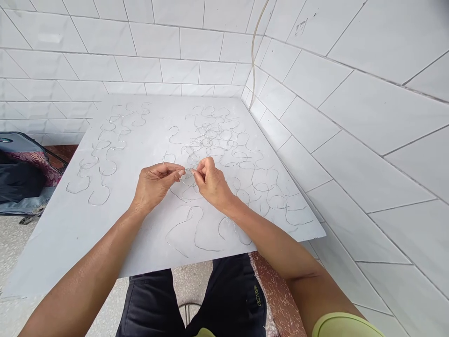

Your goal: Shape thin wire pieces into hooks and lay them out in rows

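My left hand (156, 183) is closed in a pinch on a thin curved wire (182, 181), just above the middle of the white board. Close by on the right, my right hand (211, 183) pinches too, its thumb and forefinger at the other side of the same wire, as far as I can tell. The fine wire is hard to make out between the fingertips. Under and behind my hands lies a tangle of bent wires (206, 140). Nearer to me rest a few separate curved wires (195, 229).
Several wavy wires (101, 161) lie spread along the left of the white board (140, 252). Tiled walls (351, 154) bound the board at the back and right. A pale cable (253, 51) hangs in the corner. A folding chair with dark cloth (21, 178) stands at the left.
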`<control>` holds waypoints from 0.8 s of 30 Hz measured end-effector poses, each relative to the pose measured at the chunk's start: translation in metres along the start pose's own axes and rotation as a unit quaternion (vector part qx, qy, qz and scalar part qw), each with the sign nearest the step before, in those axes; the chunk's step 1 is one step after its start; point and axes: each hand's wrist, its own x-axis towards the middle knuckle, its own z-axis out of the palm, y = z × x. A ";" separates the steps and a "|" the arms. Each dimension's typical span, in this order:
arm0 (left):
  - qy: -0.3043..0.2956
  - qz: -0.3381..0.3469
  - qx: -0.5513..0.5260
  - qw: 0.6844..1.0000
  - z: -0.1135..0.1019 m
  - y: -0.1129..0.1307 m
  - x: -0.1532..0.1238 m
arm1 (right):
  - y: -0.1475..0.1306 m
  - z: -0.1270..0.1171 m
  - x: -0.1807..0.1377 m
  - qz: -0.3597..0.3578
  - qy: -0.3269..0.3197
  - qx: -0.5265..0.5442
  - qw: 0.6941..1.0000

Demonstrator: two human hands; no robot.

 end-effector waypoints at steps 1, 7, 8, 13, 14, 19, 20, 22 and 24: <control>0.003 0.007 0.007 1.000 0.001 0.001 -0.001 | -0.001 0.001 -0.001 0.006 0.010 -0.006 1.000; -0.003 0.032 0.049 0.998 0.003 0.006 -0.007 | -0.004 0.006 -0.003 0.008 0.005 -0.024 1.000; -0.010 0.033 0.048 0.998 0.002 0.006 -0.006 | -0.004 0.006 -0.003 0.003 0.003 -0.023 1.000; -0.025 0.026 0.011 0.999 -0.005 0.009 -0.003 | -0.003 0.004 -0.003 -0.020 -0.008 -0.018 1.000; -0.024 0.023 0.004 0.999 -0.005 0.010 -0.002 | -0.003 0.003 -0.002 -0.024 -0.008 -0.019 0.999; -0.019 0.028 0.002 0.999 -0.003 0.007 -0.001 | -0.003 0.005 -0.002 -0.020 0.002 -0.010 1.000; -0.017 0.028 0.004 0.999 -0.002 0.006 -0.001 | -0.003 0.005 -0.002 -0.008 0.003 -0.003 1.000; -0.009 0.023 0.012 1.000 -0.001 0.005 -0.001 | -0.003 0.005 -0.002 0.020 0.009 0.015 1.000; 0.005 0.017 0.024 1.000 -0.001 0.005 -0.002 | -0.004 0.003 -0.001 0.040 0.012 0.033 0.999</control>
